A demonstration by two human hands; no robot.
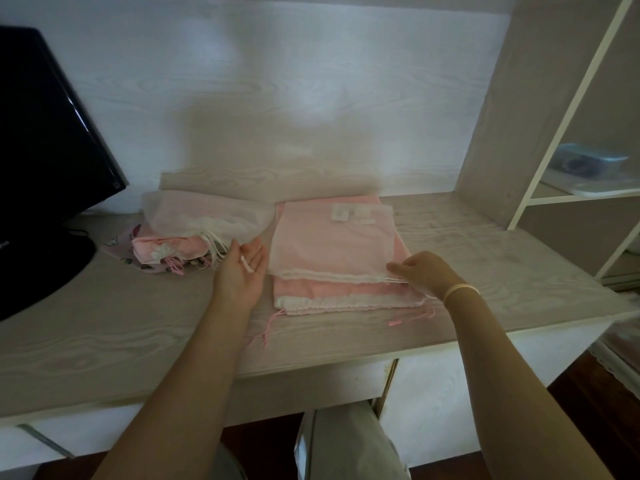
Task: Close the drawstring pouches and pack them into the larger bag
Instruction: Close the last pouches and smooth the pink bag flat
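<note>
A flat stack of pink and sheer white drawstring pouches (332, 244) lies on the desk in front of me. My right hand (420, 271) pinches the white cord and hem at the top pouch's near right corner. My left hand (242, 268) is palm up with straight fingers beside the stack's left edge, holding nothing. To the left sits a second pile: a sheer white pouch (207, 216) drawn shut, resting on a pink flowered pouch (166, 249). Pink cords (412, 318) trail from the bottom pouch of the stack.
A black monitor (45, 150) stands on the wooden desk (104, 334) at the left. A shelf unit (540, 140) rises at the right, with a blue plastic box (588, 164) on a shelf. A white wall panel backs the desk.
</note>
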